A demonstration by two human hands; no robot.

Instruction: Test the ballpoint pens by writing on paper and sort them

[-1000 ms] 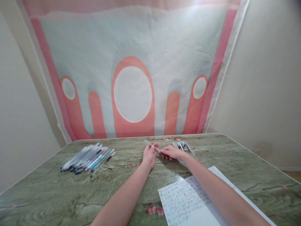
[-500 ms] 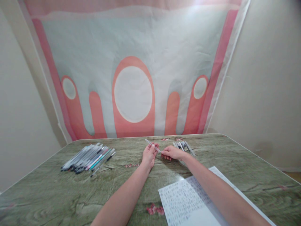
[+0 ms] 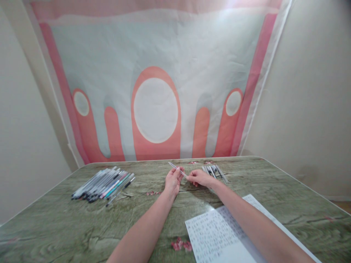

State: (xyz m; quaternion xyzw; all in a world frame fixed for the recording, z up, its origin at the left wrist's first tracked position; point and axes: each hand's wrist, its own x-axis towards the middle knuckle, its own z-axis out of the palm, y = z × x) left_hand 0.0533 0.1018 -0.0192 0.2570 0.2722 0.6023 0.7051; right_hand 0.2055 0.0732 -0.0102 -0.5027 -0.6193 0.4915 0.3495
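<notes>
Near the far middle of the table, both hands hold one slim, clear-and-white pen at a slant. My left hand is closed around its middle, thumb on top, with the upper end sticking out to the far left. My right hand pinches the lower right end, whose tip is hidden by the fingers. Just beyond my right hand lies a small row of pens, partly covered by the wrist. Off to the left is a large pile of pens, mostly clear with dark ends, a few pink and teal.
A sheet of paper with handwriting lies at the front right, under my right forearm. The wood-patterned table ends at a far edge against a pink and grey hanging cloth.
Both hands have shifted very slightly to the left with the pen still between them. The pen piles and paper stay where they were.
</notes>
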